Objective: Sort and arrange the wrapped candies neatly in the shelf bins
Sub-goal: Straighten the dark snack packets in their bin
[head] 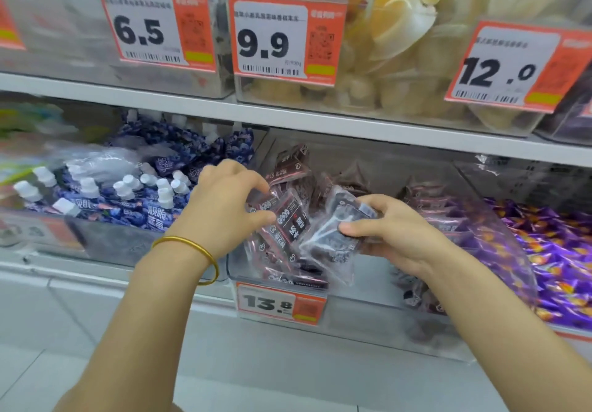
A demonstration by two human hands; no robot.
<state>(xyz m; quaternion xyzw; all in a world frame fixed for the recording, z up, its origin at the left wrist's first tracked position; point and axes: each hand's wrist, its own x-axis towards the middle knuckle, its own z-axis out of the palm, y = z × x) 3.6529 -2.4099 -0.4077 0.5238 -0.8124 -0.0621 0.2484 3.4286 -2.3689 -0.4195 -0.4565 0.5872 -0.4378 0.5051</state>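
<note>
Head view: just above the 13.8 price tag, the left hand pinches one dark wrapped candy, and the right hand grips a second packet, both over the clear bin that carries the tag. The slick film may slide out of either pinch, dropping a packet past the tag or among the blue pouches left of it.

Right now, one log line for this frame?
left hand: grips dark packet | right hand: grips clear packet | place: over 13.8 bin | packets: not yet set down
</note>
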